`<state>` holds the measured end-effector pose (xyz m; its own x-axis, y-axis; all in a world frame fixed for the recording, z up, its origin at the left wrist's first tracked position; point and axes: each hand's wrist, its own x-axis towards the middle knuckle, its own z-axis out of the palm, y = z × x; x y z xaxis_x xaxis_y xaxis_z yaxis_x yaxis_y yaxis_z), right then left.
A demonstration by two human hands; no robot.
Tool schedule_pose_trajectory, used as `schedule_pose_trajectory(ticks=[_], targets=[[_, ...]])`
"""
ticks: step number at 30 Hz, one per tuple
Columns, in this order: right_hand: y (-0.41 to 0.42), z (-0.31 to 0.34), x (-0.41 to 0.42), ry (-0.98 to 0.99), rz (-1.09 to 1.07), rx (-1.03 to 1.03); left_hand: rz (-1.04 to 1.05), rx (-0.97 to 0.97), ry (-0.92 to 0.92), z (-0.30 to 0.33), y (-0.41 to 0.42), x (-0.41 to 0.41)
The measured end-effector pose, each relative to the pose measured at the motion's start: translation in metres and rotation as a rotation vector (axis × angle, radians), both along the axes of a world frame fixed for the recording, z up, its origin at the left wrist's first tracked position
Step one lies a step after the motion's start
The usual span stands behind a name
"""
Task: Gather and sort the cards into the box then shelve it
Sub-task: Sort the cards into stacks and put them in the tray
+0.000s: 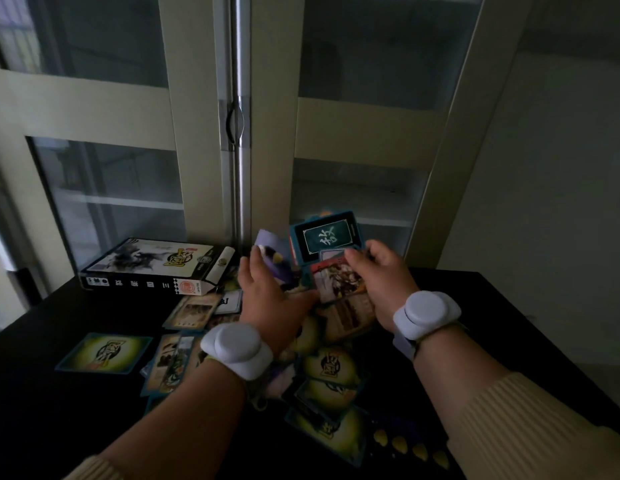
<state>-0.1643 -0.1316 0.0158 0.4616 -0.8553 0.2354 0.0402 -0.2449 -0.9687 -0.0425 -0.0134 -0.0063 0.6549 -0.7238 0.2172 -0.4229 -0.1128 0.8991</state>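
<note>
Game cards lie scattered over a black table [59, 427]. The card box [152, 265], black and white with ink art, lies flat at the back left with its end flap open. My left hand [270, 289] holds up a purple card [275, 254] by its edge. My right hand [384, 282] grips a fanned bunch of cards [331, 258], with a teal-bordered dark card on top and a red-framed picture card below it. Both hands hover above the middle of the pile [326, 386]. A single green-backed card [104, 353] rests apart at the left.
A cabinet with glass doors [239, 133] and a metal handle stands right behind the table, shelves visible inside. A pale wall [561, 168] is at the right. White round devices sit on both wrists. Small yellow tokens [410, 446] lie on the table at the front right.
</note>
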Motion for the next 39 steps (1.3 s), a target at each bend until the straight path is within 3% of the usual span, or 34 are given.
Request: schedule_pose_trajectory(ticks=[5,12,18,21,29,39], targets=[[-0.001,-0.011,0.003,-0.108,0.091,0.092,-0.015,-0.158,0.298,0.003,-0.010,0.003],[-0.008,-0.034,0.008,-0.011,0.198,0.058,-0.027,-0.279,0.301,-0.004,-0.033,-0.006],[-0.016,-0.040,0.006,-0.192,0.187,0.138,-0.063,-0.396,0.360,-0.013,-0.047,-0.007],[-0.019,-0.040,0.004,-0.189,0.199,0.147,-0.168,-0.427,0.442,-0.020,-0.049,-0.006],[-0.009,-0.045,0.001,0.009,0.306,0.112,-0.169,-0.335,0.386,-0.022,-0.046,0.005],[-0.001,-0.045,0.005,-0.037,0.116,0.131,-0.348,-0.131,0.254,-0.025,-0.046,-0.003]])
